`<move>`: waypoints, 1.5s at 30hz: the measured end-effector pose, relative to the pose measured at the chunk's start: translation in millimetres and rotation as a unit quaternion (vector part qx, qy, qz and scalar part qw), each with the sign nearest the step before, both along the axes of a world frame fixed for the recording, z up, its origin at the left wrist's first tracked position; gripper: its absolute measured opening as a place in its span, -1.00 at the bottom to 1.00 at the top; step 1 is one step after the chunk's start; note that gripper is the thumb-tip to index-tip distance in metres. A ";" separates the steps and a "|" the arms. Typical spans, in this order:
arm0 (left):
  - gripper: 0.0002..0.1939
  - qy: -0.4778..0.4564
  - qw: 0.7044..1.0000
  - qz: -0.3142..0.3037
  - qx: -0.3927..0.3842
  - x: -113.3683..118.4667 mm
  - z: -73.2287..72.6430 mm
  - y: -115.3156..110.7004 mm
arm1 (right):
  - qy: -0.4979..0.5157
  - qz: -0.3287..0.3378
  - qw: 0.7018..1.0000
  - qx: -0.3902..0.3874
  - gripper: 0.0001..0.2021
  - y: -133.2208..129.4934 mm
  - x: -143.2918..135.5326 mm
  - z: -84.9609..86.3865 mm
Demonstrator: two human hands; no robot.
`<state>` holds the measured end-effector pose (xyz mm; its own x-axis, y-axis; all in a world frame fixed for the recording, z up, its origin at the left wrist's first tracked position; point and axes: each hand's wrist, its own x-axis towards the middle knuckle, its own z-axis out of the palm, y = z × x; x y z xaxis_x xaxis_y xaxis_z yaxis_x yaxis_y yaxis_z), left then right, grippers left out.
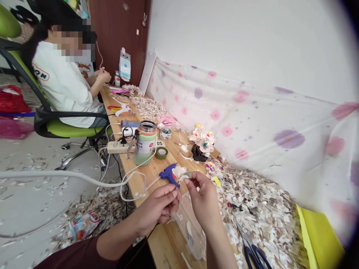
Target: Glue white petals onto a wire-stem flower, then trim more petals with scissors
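Observation:
Above the front of the wooden table [165,243], my left hand [165,201] is closed in a pinch on a thin dark stem. Close by on its right, my right hand [200,192] pinches a small whitish petal [183,178] between thumb and forefinger. Just beyond my fingers lies a blue glue gun [168,172], its nozzle end near the left hand. Pale petals [179,171] show between the glue gun and my right hand. Farther back, a bunch of white flowers [203,141] stands in a dark holder.
A green tumbler [144,145] stands open beside its lid [161,152] and a power strip [119,147]. White cables hang across the left. Petal scraps [260,209] cover the right side, with scissors [252,252] and a yellow sheet [319,235]. Another person [64,86] sits at the far left.

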<state>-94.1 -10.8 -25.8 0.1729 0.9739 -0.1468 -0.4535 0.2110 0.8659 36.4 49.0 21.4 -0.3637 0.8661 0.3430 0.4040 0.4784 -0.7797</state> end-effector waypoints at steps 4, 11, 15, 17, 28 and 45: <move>-0.68 -0.003 1.000 0.000 0.003 0.6 1.0 0.2 | -0.039 -0.030 0.997 0.066 -0.82 -1.4 0.3 -1.0; -0.69 -0.001 1.000 -0.001 0.006 1.7 2.0 0.3 | -0.083 -0.040 0.988 0.125 -0.87 -2.9 0.0 -2.3; -0.70 0.000 1.000 -0.004 0.008 1.3 -0.7 1.8 | -0.109 -0.042 0.984 0.136 -0.88 -4.0 -1.7 -1.9; -0.70 0.000 1.000 -0.005 0.008 1.5 -1.3 2.0 | -0.121 -0.041 0.981 0.143 -0.88 -4.8 -2.5 -1.4; -0.71 0.002 1.000 -0.010 0.004 0.8 -3.7 1.3 | -0.142 -0.055 0.971 0.184 -0.87 -8.1 -5.0 -2.2; -0.64 0.071 0.984 0.080 0.144 -21.1 5.1 2.1 | 0.026 -0.043 0.956 0.287 -0.88 -24.5 7.2 12.1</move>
<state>-115.2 -8.7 -20.7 0.0118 0.9917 0.1278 -0.3316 -0.1167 0.9362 43.6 24.5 33.6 -0.2693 0.5546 0.7874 0.4283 0.8012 -0.4179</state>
